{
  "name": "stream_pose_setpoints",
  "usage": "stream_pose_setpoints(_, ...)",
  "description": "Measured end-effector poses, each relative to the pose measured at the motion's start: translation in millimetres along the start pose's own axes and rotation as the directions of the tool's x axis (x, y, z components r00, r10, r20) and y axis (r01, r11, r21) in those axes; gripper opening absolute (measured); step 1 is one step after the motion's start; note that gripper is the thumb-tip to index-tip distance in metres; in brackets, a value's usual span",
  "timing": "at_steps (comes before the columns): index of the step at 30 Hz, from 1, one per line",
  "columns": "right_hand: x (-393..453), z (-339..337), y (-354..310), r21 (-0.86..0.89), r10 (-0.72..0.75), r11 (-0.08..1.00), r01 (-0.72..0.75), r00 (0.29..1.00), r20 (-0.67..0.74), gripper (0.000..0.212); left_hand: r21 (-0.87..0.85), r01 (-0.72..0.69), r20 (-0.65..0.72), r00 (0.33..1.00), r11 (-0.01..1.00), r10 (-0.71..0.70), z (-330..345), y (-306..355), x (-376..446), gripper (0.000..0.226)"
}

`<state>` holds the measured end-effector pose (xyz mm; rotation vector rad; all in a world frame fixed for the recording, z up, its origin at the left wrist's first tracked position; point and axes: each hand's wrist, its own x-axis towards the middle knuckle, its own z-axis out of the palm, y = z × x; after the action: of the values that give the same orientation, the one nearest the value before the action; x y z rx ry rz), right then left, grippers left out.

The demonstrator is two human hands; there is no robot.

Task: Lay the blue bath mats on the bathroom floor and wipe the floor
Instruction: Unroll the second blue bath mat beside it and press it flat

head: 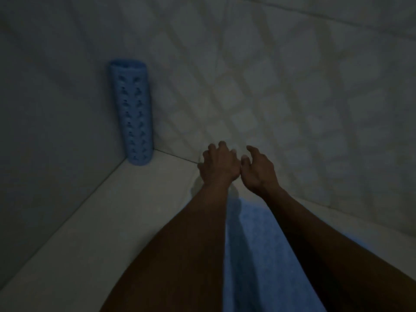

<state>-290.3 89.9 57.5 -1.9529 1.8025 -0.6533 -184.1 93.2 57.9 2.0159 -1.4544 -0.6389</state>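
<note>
A dim bathroom corner is showing, seen from above. A rolled-up blue rubber bath mat with rows of small holes (131,113) is standing upright in the corner, where a plain grey wall (51,104) is meeting a wall of pale square tiles (281,82). To the right of the rolled mat, two bare forearms are reaching forward side by side over the pale floor (94,221). The left hand (219,164) and the right hand (258,170) are nearly touching, fingers loosely curled and holding nothing, hanging near the foot of the tiled wall. A flat blue fabric bath mat (252,255) is lying on the floor beneath the arms, nearer the viewer than the rolled mat and well apart from it.
</note>
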Motion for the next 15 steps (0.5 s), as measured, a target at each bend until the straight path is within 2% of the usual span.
stream_pose_setpoints(4, 20.2, 17.1, -47.5, 0.057, -0.030, 0.998, 0.031, 0.999, -0.022, 0.049, -0.134, 0.155, -0.205, 0.962, 0.979, -0.180, -44.8, -22.3, 16.3, 0.039)
stream_pose_setpoints(9, 38.9, 54.4, -82.1, 0.127, -0.075, 0.989, 0.071, 0.997, 0.023, 0.050, -0.246, 0.229, -0.332, 0.893, 0.942, -0.304, -66.3, -73.0, 29.0, 0.047)
stream_pose_setpoints(12, 48.1, 74.4, -96.2, 0.186, -0.099, 0.979, 0.086, 0.993, 0.059, 0.051, -0.272, 0.197, -0.417, 0.858, 0.942, -0.300, -74.4, -100.4, 39.1, 0.049)
stream_pose_setpoints(15, 60.4, 90.5, -113.3, 0.236, -0.155, 0.963, 0.133, 0.985, 0.079, 0.053, -0.262, 0.095, -0.510, 0.831, 0.960, -0.222, -83.6, -123.2, 48.5, 0.050)
